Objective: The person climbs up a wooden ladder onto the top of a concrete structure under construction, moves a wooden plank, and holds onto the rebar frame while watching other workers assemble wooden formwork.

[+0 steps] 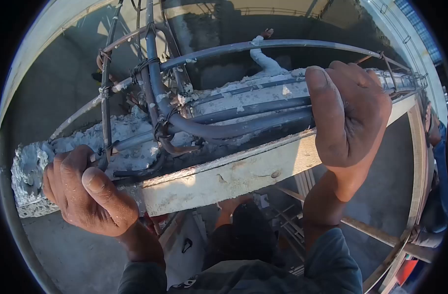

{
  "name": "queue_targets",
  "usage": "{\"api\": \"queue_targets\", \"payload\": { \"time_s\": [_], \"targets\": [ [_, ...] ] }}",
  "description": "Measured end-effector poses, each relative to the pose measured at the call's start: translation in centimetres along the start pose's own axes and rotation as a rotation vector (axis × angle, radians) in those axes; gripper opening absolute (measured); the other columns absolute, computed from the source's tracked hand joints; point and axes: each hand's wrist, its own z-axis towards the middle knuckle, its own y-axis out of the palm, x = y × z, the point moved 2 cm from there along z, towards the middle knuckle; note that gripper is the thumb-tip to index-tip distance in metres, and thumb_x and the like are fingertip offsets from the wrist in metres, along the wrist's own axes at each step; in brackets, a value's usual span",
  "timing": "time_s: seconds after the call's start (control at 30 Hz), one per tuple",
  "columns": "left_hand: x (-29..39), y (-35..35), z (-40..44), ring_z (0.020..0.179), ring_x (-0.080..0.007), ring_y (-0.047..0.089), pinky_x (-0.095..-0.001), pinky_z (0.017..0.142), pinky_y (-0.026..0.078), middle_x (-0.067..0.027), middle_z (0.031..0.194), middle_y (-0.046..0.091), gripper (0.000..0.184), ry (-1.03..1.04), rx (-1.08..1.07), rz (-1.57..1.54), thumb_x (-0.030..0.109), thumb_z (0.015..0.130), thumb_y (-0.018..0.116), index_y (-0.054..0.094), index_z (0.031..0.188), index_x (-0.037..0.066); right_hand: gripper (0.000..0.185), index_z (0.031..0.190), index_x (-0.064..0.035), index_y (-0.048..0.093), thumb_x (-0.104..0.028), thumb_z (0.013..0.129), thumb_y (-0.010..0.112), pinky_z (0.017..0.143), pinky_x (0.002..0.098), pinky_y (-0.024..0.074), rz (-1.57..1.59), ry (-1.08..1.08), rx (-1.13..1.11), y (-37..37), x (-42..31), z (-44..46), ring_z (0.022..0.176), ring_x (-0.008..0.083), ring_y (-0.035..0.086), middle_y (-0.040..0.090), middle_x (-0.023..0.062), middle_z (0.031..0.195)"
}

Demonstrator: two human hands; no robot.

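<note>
My left hand [89,196] is closed at the left, its curled fingers around a steel rebar [133,142] that runs along the top of a rough concrete beam [35,169]. At the right, my right hand [351,115] is wrapped over a thicker rebar [253,125], which disappears under the fingers. Between my hands, upright bars [154,63] are bound to the lying bars with tie wire [162,128]. A wooden formwork board [224,183] lines the near side of the beam, below both hands.
Another person's arm [263,56] reaches up behind the beam. A curved rebar [282,44] arches beyond it. Wooden planks [371,232] and a timber frame [417,161] stand lower right, with another person [437,196] at the edge. My leg [229,215] shows far below.
</note>
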Motion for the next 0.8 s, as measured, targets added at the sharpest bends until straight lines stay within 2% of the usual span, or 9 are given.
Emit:
{"api": "queue_targets", "payload": {
  "time_s": [0.03,0.13,0.2,0.4,0.43,0.5,0.57,0.63,0.8],
  "targets": [
    [0.0,-0.4,-0.1,0.071,-0.0265,0.049,-0.0412,0.078,0.038,-0.0090,0.073,0.055,0.056,-0.046,-0.046,0.014,0.046,0.110,0.039,0.064,0.084,0.003,0.039,0.064,0.0018,0.058,-0.024,0.092,0.069,0.059,0.0393,0.0281,-0.004,0.006,0.001,0.0,-0.1,0.2,0.055,0.0250,0.038,0.044,0.0083,0.061],
    [-0.4,-1.8,0.0,0.077,-0.0313,0.052,-0.0454,0.084,0.038,-0.0143,0.080,0.059,0.063,-0.035,-0.269,0.103,0.047,0.113,0.030,0.067,0.091,0.000,0.043,0.060,-0.0026,0.054,-0.035,0.082,0.071,0.061,0.0398,0.0268,-0.105,0.054,-0.102,-0.1,-0.1,0.9,0.057,0.0249,0.036,0.041,0.0072,0.060],
    [-1.1,-2.2,0.0,0.077,-0.0315,0.052,-0.0463,0.084,0.038,-0.0146,0.081,0.059,0.063,-0.021,-0.343,0.110,0.047,0.113,0.029,0.066,0.092,0.001,0.042,0.055,-0.0167,0.051,-0.041,0.070,0.082,0.061,0.0367,0.0262,-0.118,0.118,-0.144,0.0,-0.1,1.3,0.056,0.0186,0.036,0.038,-0.0020,0.060],
    [-1.5,-3.9,-0.8,0.083,-0.0330,0.054,-0.0567,0.102,0.040,-0.0148,0.089,0.062,0.060,0.011,-0.433,0.062,0.046,0.111,0.028,0.063,0.098,-0.001,0.045,0.057,-0.0199,0.045,-0.045,0.080,0.075,0.065,0.0349,0.0277,-0.106,0.196,-0.415,-1.6,0.2,2.3,0.059,0.0159,0.037,0.037,-0.0050,0.062],
    [-1.3,-3.7,-0.8,0.083,-0.0330,0.054,-0.0567,0.102,0.040,-0.0148,0.089,0.062,0.060,0.017,-0.453,0.045,0.046,0.111,0.028,0.063,0.098,-0.001,0.045,0.058,-0.0201,0.045,-0.045,0.081,0.075,0.065,0.0347,0.0277,-0.076,0.186,-0.437,-1.7,0.3,2.4,0.059,0.0155,0.037,0.037,-0.0053,0.062],
    [-1.0,-3.3,-0.1,0.070,-0.0282,0.052,-0.0540,0.085,0.042,-0.0114,0.074,0.055,0.047,0.009,-0.374,0.119,0.042,0.104,0.033,0.058,0.088,0.005,0.044,0.058,-0.0205,0.046,-0.044,0.082,0.074,0.065,0.0348,0.0274,-0.069,0.218,-0.441,-1.7,0.4,2.4,0.059,0.0146,0.037,0.038,-0.0057,0.062],
    [-0.9,-3.1,0.0,0.070,-0.0278,0.051,-0.0536,0.085,0.041,-0.0118,0.074,0.055,0.047,0.011,-0.432,0.087,0.042,0.104,0.033,0.058,0.090,0.005,0.043,0.058,-0.0207,0.047,-0.044,0.082,0.074,0.064,0.0343,0.0262,-0.029,0.224,-0.474,-1.8,0.4,2.7,0.060,0.0137,0.037,0.040,-0.0058,0.062],
    [-1.3,-3.0,-0.7,0.069,-0.0279,0.051,-0.0539,0.087,0.041,-0.0120,0.074,0.056,0.049,0.009,-0.303,0.050,0.043,0.105,0.031,0.058,0.090,0.005,0.041,0.058,-0.0210,0.048,-0.042,0.082,0.075,0.064,0.0336,0.0251,-0.014,0.223,-0.476,-1.7,0.7,2.4,0.060,0.0129,0.038,0.041,-0.0061,0.062],
    [-1.2,-4.0,-0.2,0.071,-0.0269,0.050,-0.0555,0.099,0.038,-0.0093,0.075,0.053,0.048,0.015,-0.479,0.048,0.045,0.108,0.035,0.057,0.099,0.004,0.040,0.058,-0.0210,0.049,-0.039,0.081,0.077,0.064,0.0331,0.0258,0.045,0.249,-0.438,-1.8,0.8,2.7,0.059,0.0124,0.040,0.043,-0.0065,0.064]
  ]
}}
